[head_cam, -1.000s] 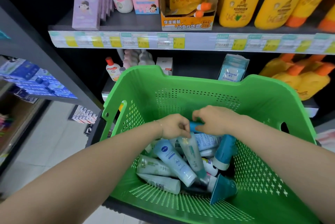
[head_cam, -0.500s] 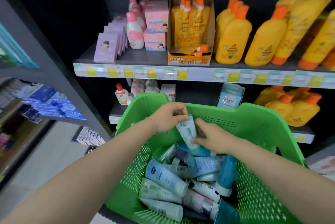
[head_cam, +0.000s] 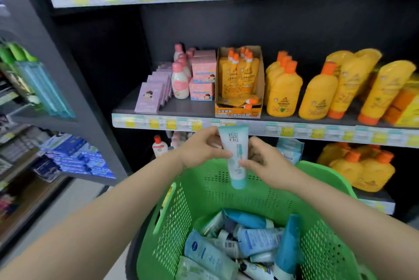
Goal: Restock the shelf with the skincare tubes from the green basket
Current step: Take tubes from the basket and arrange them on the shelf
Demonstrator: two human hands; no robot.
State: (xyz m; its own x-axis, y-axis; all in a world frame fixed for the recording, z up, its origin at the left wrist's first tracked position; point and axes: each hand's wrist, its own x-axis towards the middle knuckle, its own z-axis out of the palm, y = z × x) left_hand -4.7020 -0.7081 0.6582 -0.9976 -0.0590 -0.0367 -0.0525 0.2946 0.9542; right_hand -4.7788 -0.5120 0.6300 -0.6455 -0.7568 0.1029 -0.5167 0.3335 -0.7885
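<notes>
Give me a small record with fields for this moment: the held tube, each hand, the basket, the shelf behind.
held item: white and teal tube, upright, cap down, above the basket
left hand: holds the tube's left side
right hand: pinches its right side
green basket: many more tubes inside
middle shelf: yellow bottles, pink boxes

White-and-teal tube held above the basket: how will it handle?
The tube probably weighs little: the left hand and right hand hold it up with fingertip pinches. Smooth-looking plastic, so possibly slippery. Its cap, at the bottom, is narrower than the crimped top, so stood cap-down it may tip.
</notes>
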